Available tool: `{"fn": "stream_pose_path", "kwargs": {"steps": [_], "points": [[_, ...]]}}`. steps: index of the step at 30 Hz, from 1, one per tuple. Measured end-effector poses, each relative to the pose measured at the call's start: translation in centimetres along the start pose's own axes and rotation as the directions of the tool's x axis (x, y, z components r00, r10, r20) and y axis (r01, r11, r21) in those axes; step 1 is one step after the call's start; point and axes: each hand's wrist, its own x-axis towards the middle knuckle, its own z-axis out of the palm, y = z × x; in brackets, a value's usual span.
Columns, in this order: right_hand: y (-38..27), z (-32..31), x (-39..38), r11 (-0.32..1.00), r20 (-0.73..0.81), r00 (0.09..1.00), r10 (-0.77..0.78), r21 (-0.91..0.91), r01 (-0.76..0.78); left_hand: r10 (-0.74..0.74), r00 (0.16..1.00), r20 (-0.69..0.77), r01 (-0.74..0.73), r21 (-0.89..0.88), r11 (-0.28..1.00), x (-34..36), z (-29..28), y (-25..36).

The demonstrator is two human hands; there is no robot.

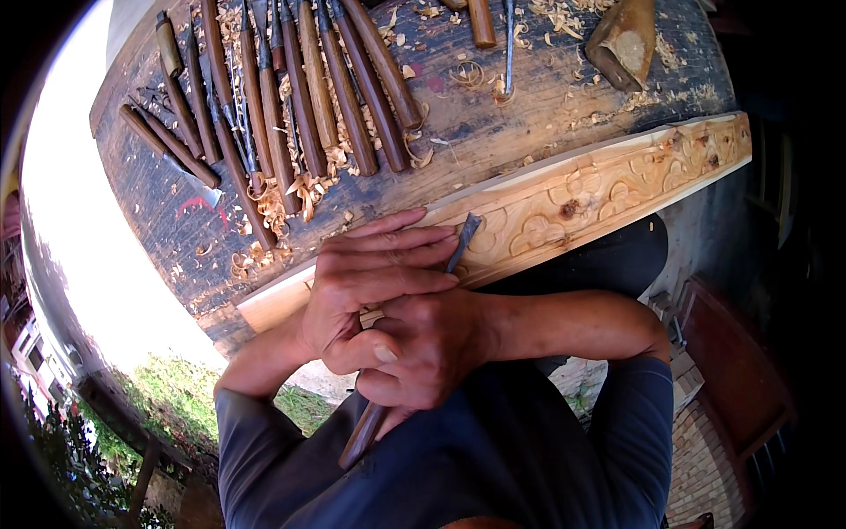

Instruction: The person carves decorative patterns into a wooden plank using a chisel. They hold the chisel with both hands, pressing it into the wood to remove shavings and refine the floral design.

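My right hand (pixel 432 344) is closed round a carving chisel, whose brown wooden handle (pixel 363 438) sticks out below the fist toward my chest. Its grey metal blade (pixel 463 241) rests on a long light-wood board (pixel 564 201) carved with raised scrolls. Across the board lies my left hand (pixel 374 273), fingers stretched out and slightly apart, the tips touching or right beside the blade. The left thumb rests over my right hand. The middle of the chisel and the cutting contact are hidden by my hands. The board's left end (pixel 273 300) looks plain.
Several wooden-handled carving tools (pixel 304 97) lie side by side at the back left of the worn table (pixel 476 132), among curled shavings (pixel 304 189). A wooden mallet-like block (pixel 624 44) is at the back right. A thin metal rod (pixel 508 44) lies left of it.
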Motion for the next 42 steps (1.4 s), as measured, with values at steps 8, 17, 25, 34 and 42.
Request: {"fn": "stream_pose_path", "kwargs": {"steps": [8, 17, 25, 34, 42], "points": [[-0.1, 0.1, -0.3, 1.000, 0.024, 1.000, 0.015, -0.008, -0.014, -0.043, 0.999, 0.009, 0.043, -0.027, 0.999, 0.1, 0.0, 0.2], [0.8, -0.7, 0.3, 1.000, -0.033, 0.999, 0.023, -0.016, -0.023, -0.075, 0.997, 0.024, 0.076, -0.009, 0.997, 0.5, 0.3, 0.3], [-0.5, -1.3, 0.6, 0.992, 0.009, 1.000, -0.006, -0.130, 0.007, 0.079, 0.997, -0.014, -0.078, 0.032, 0.996, -0.1, 0.2, -0.7], [0.2, -0.7, 0.9, 0.997, -0.020, 0.998, -0.054, -0.062, 0.053, 0.079, 0.996, -0.044, -0.078, 0.033, 0.996, -0.2, 0.3, -0.6], [0.0, -0.6, 0.6, 1.000, -0.030, 0.999, 0.021, 0.007, -0.020, 0.033, 0.999, -0.032, -0.032, 0.017, 0.999, -0.1, 0.4, -0.4]]}}
